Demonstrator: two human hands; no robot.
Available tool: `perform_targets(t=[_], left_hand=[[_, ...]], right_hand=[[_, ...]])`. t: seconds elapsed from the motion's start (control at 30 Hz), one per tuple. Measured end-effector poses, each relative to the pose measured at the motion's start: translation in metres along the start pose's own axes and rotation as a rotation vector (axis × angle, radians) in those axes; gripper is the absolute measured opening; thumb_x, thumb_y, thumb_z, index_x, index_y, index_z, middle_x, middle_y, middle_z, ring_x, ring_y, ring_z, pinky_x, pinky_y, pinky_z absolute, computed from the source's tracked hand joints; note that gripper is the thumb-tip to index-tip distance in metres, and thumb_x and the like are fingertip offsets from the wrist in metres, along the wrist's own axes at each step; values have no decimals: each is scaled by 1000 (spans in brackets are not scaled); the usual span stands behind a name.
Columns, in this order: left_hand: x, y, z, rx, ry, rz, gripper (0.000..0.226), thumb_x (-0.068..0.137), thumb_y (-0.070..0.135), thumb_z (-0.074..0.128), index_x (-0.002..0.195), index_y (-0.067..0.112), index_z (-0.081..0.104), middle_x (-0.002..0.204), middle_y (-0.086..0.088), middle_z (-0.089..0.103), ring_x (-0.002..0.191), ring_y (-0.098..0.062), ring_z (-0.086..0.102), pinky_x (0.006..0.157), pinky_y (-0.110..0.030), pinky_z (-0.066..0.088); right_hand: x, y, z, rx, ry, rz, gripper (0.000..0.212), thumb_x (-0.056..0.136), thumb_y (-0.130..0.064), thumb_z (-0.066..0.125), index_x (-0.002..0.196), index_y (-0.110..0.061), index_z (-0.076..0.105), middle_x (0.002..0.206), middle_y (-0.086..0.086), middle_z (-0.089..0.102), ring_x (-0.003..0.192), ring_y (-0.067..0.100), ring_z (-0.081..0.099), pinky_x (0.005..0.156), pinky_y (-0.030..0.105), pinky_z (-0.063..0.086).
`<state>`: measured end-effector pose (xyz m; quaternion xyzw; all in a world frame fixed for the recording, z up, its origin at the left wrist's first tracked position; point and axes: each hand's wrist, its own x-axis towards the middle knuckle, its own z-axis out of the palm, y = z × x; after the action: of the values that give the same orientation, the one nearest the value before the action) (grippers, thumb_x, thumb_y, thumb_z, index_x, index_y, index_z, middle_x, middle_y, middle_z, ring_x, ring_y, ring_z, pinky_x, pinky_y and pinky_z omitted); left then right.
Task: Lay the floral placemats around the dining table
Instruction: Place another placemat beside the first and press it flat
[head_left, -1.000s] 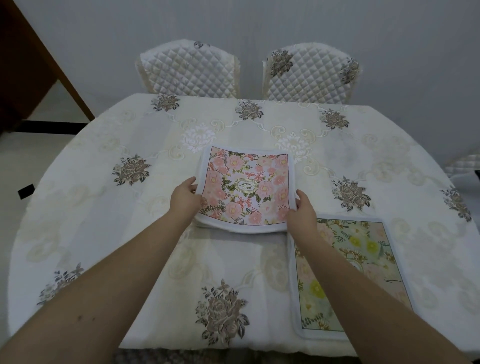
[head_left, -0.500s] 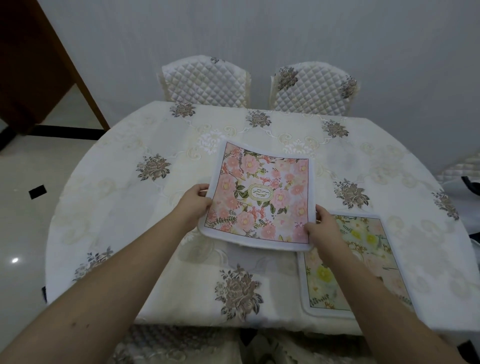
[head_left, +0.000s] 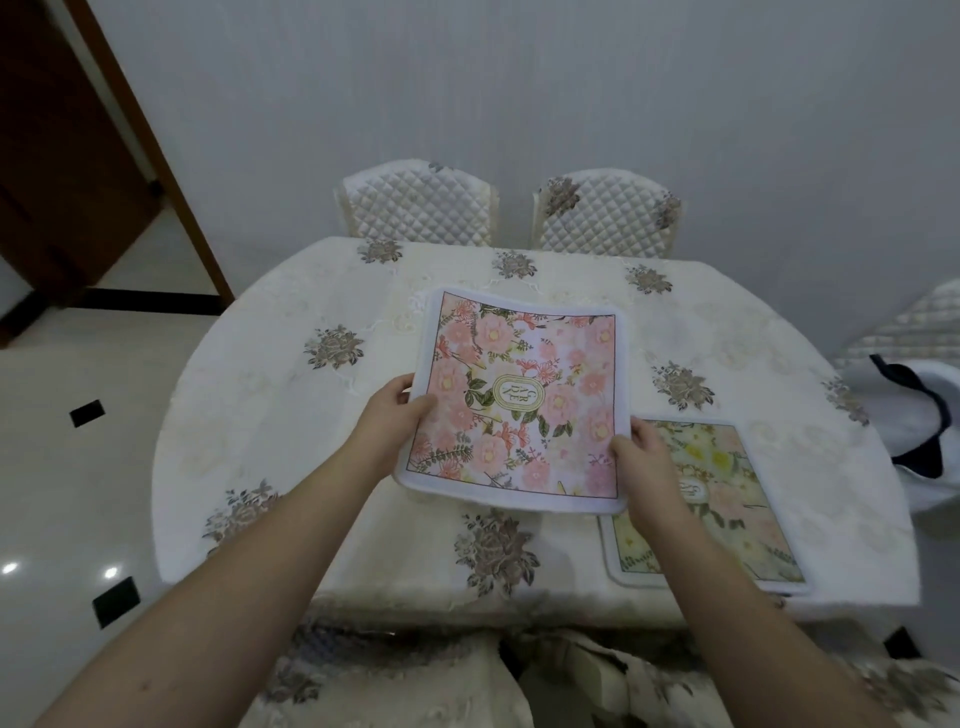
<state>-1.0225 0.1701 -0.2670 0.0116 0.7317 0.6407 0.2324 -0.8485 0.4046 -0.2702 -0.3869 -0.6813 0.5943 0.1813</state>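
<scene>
Pink placemat (head_left: 519, 405), held above the dining table (head_left: 291, 415) by both hands. The left hand (head_left: 389, 421) grips the mat's left edge, thumb on the printed top face and the other fingers curled out of sight beneath. The right hand (head_left: 636, 457) grips the near right corner in the same way, thumb on top, fingers under. The two hands are well apart, one at either side of the mat, and both are clamped on it.

The pink placemat is roughly square with rounded corners and a white border. Its face is printed with pink flowers and green leaves around a small oval emblem with lettering at the middle. The sheet is flexible: its far edge bows slightly, and the near edge is raised clear of the tablecloth, casting a shadow on it.

The mat lies between the hands and extends away from them toward the far side of the table, over the table's middle. Its near right corner overlaps, as seen by the camera, the far left corner of a yellow placemat (head_left: 727, 499), which lies flat on the table at the near right edge, partly under the right forearm.

The table carries a cream cloth with brown embroidered flowers. Two quilted chairs (head_left: 415, 208) stand at its far side against the wall. A white bag (head_left: 919, 415) with dark straps sits at the far right.
</scene>
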Motion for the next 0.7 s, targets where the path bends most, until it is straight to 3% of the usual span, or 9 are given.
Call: perform_targets(t=[0.1,0.23,0.5,0.7], left_hand=[[-21,-3,-4,8,63,39,24,93,18,61,116,20,60,97,-5,70,83,-23,71,73,-37,59],[-49,-17,-16,32,109,51,19,93,20,61,112,21,62,97,-7,71,84,-26,71,79,-45,59],[-112,-40,-47,91,226,20,17,94,20,60,111,20,63,93,-10,71,86,-39,68,74,-51,59],[-126,-50,-87,134,269,-11,21,93,19,62,113,15,64,93,-6,72,78,-28,71,71,-43,61]], right_hand=[[-17,4,1,1,-6,-37,26,93,-18,56,118,-13,58,104,1,67,94,20,66,83,41,56],[-40,13,-5,0,-33,-78,15,95,-17,55,110,-14,56,99,1,65,91,21,64,80,41,55],[-76,36,-2,-29,-131,-30,24,95,-18,55,118,-14,58,104,1,65,93,21,63,80,38,53],[-97,41,22,14,-217,37,22,93,-18,58,115,-16,62,105,3,68,93,24,67,84,47,57]])
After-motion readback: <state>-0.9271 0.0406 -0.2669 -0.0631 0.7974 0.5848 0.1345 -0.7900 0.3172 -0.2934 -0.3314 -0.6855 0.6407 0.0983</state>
